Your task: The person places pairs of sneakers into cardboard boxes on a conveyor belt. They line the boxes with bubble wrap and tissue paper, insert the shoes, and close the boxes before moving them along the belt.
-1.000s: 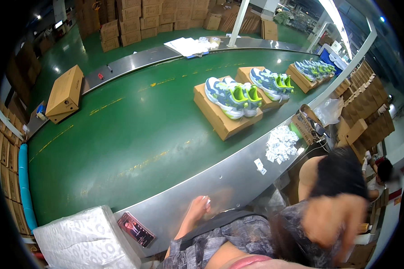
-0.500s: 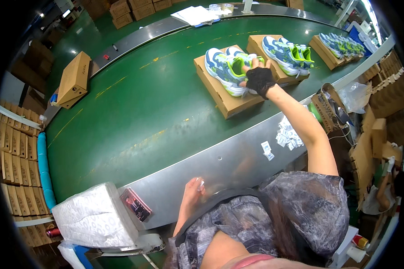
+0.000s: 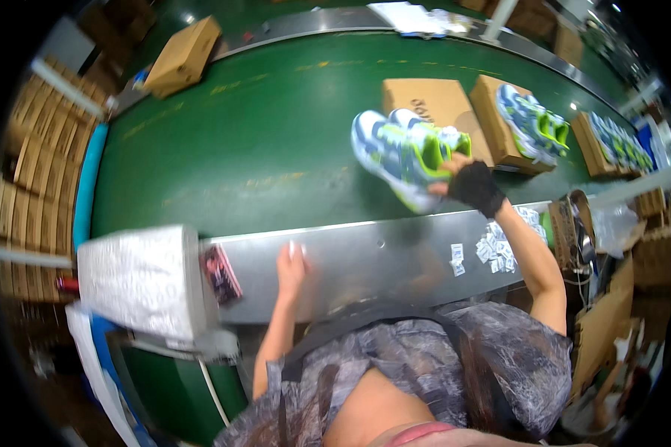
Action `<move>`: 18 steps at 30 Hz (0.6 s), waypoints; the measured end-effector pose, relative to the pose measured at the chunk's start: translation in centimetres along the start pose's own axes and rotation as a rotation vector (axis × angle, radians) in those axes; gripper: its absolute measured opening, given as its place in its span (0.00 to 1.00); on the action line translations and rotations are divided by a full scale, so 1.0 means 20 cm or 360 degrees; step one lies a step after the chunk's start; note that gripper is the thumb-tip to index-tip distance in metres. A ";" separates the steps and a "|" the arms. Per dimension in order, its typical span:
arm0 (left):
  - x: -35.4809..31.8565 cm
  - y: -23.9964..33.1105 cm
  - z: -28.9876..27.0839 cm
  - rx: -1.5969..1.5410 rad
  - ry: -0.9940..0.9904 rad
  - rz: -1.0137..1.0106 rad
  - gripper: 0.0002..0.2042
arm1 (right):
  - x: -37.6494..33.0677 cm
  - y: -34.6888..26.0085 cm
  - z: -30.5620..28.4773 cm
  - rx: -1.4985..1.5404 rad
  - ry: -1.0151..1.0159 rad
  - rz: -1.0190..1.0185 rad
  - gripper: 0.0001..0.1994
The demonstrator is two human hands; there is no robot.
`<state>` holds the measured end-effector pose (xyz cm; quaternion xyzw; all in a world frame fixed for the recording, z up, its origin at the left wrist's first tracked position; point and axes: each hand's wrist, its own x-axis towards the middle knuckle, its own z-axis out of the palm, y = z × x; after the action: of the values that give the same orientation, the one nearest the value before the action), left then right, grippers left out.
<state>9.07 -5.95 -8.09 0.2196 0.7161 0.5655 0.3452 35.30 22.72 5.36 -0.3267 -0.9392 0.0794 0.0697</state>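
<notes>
My right hand (image 3: 476,186), in a black fingerless glove, grips a pair of blue, white and lime-green sneakers (image 3: 401,153) near their heels. The pair hangs over the near side of the green belt, toes pointing away to the left. Just behind it lies a closed brown shoebox (image 3: 432,103), its top now bare. Above the metal ledge (image 3: 335,257), my left hand (image 3: 292,268) is closed, with a small white thing at its fingertips, too blurred to name.
Two more shoeboxes (image 3: 492,104) bearing sneakers sit farther right. Small white packets (image 3: 497,249) lie scattered on the ledge near my right forearm. At left are a white wrapped bundle (image 3: 142,279) and a dark pink-edged card (image 3: 221,274). Another brown box (image 3: 184,58) rests on the far edge.
The sneakers have come off the shoebox and moved toward me in my right hand. My left hand has moved forward over the ledge. The whole view has shifted too.
</notes>
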 end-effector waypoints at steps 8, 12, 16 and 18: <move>0.19 0.32 0.27 0.0333 0.0013 0.0642 0.07 | -0.25 -0.66 0.32 0.0345 -0.0088 -0.1398 0.16; 0.24 0.08 0.36 0.0198 -0.0258 -0.0002 0.08 | -0.10 -0.55 0.35 0.1019 -0.0276 -0.0709 0.11; 0.24 0.06 0.33 -0.0021 -0.0209 -0.0088 0.09 | 0.08 0.03 0.59 -0.0281 -0.0067 0.0146 0.34; 0.23 0.07 0.34 -0.0090 -0.0165 -0.0090 0.08 | 0.08 0.25 0.71 -0.0607 0.0013 0.0300 0.42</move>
<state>10.94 2.24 -8.69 0.2186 0.6869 0.5633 0.4038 34.48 26.22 -9.32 -0.4208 -0.9021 -0.0949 0.0027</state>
